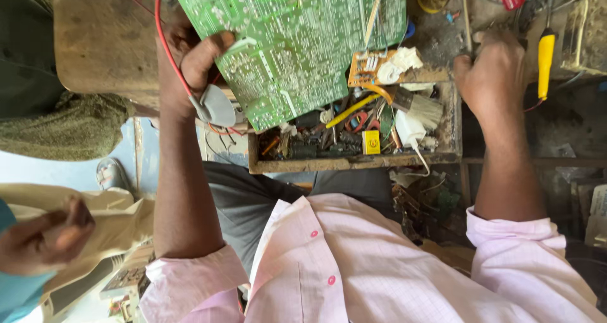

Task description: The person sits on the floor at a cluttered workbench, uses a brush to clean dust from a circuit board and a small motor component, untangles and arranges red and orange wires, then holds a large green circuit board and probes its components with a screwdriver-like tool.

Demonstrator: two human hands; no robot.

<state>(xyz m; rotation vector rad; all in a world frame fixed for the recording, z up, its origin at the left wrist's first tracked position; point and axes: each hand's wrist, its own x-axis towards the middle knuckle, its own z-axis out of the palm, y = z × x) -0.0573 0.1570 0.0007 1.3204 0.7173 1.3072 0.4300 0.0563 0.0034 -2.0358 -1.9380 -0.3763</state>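
Gripping green circuit board (297, 38) edge with our left hand (190, 63), arm stretched over wooden tray (354, 163); our right hand (496, 76) clenched, content we cannot tell, near yellow screwdriver (545, 57).

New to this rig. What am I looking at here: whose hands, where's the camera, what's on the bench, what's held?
There is no machine: one camera sits on a person's head and looks down at that person's own two bare hands, with pink shirt sleeves at the bottom edge. The left hand grips a large green circuit board by its edge, solder side facing the camera, with a red wire running past the wrist. The right hand is closed into a fist over the cluttered bench; it may grip a thin tool, but what it holds cannot be made out. Between the hands sits a wooden tray of small parts, with a brush and a small orange board. A yellow-handled screwdriver lies to the right. Another person's hand shows at the lower left.
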